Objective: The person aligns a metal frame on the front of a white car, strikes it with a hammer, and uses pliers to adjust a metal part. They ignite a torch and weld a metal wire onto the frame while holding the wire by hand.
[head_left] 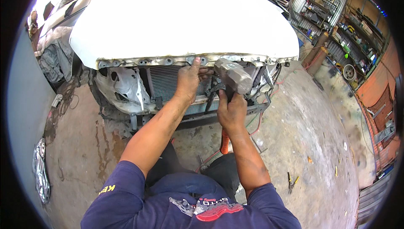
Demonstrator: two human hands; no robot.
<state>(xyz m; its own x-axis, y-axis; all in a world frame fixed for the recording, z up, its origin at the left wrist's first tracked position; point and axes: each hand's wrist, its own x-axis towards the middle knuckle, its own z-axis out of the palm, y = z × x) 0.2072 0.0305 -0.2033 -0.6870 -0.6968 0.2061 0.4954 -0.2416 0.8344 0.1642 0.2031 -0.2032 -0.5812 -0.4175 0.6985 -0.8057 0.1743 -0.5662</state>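
One hammer [234, 76] fills the closed right hand [232, 113]; left hand [189, 80], fingers half-curled, rests at the white hood's [181, 20] front edge, any hold unclear

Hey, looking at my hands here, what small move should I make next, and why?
I'd probably move the left hand farther left along the hood's front edge before any swing. The right hand grips a hammer, and its bulky metal end appears right beside the left hand's fingers, so a stray blow might catch them.
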